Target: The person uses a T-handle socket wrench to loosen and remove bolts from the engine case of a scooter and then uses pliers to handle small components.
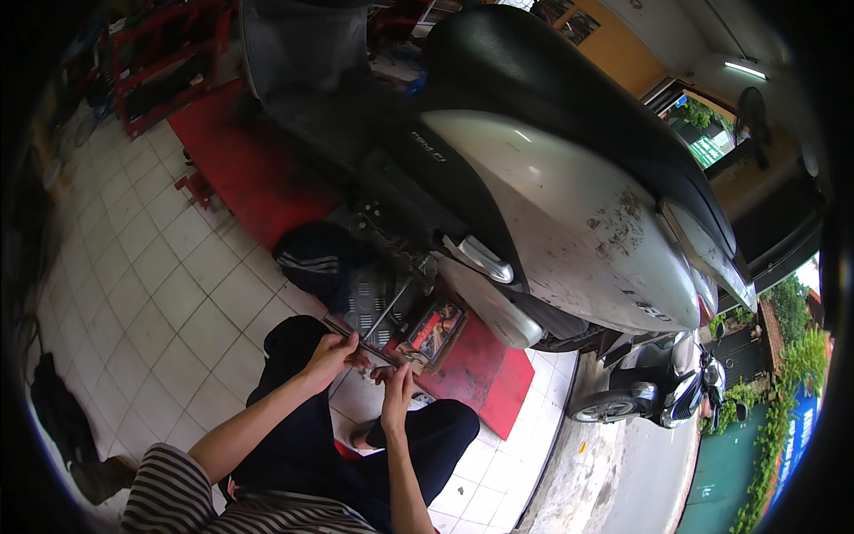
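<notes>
My left hand (329, 360) is closed in a pinch at the near edge of the red lift platform (485, 378). To its right my right hand (395, 393) is also closed, thumb and fingers together. A thin dark strip (375, 352) runs between the hands; I cannot tell whether they hold it or it is the edge behind them. Just beyond lie a patterned metal plate (363, 307) and an open box (436, 331) with a red and dark label. Above them stands a silver and black scooter (569, 214), its side toward me.
A dark cloth bundle with pale stripes (311, 258) lies left of the metal plate. Red metal racks (169, 67) stand at the far left on white floor tiles (178, 311). A second scooter (663, 383) is parked outside at the right. My knees flank the work spot.
</notes>
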A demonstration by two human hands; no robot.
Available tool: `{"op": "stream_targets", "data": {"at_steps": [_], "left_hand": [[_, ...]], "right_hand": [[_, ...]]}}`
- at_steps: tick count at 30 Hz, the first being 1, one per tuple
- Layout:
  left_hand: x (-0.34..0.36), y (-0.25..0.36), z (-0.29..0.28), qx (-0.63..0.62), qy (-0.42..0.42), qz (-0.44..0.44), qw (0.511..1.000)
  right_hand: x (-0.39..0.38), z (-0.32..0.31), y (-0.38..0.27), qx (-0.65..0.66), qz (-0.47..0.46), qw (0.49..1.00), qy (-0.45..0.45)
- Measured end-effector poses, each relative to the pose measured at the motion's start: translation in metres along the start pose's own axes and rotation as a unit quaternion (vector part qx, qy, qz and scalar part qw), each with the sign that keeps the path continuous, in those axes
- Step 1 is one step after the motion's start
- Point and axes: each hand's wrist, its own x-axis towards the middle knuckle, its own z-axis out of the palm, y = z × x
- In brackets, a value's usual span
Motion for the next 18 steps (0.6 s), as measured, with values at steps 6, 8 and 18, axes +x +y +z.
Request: {"op": "stream_targets", "data": {"at_steps": [6,8,18], "left_hand": [[-0.008,-0.003,0.001,-0.064,-0.014,-0.073,0.995],[-0.010,0.002,-0.005,0.069,-0.011,-0.125,0.990],[-0.010,0.010,0.009,0.439,0.067,0.320,0.837]], "right_hand": [[0.006,0.044,-0.037,-0.280,-0.115,0.945,0.123],[0.017,0.055,-0.055,-0.380,-0.240,0.885,0.123],[0.045,0.087,-0.085,-0.519,-0.279,0.808,0.006]]}}
